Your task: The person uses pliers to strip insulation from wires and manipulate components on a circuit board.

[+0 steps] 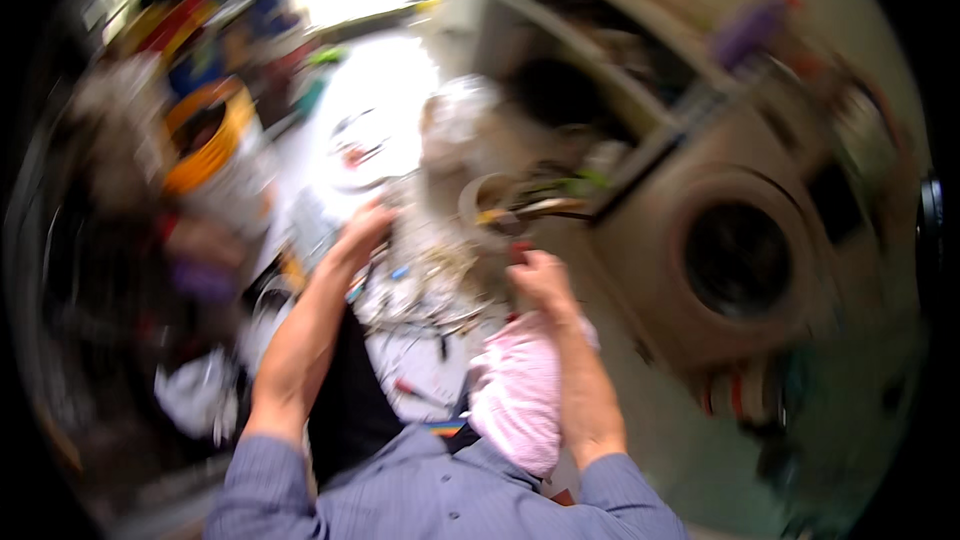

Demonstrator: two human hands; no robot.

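Blur softens the whole head view. My left hand (370, 224) reaches forward over a heap of small mixed scraps (425, 280) on the floor; its fingers are too smeared to read. Farther right, my right hand (542, 278) is closed around a small red object (520, 252), whose kind I cannot make out. A pink cloth (515, 395) lies over my right leg, below that hand. Between my legs, a tool with a red handle (405, 386) rests on the pale floor. Just beyond my right hand stands a round, pale container (482, 205) with things in it.
At right stands a front-loading washing machine (738, 258), with a shelf unit (600, 50) behind it. A white bucket with a yellow rim (212, 140) is at left among clutter. A clear plastic bag (460, 115) sits ahead; a white bag (198, 395) lies lower left.
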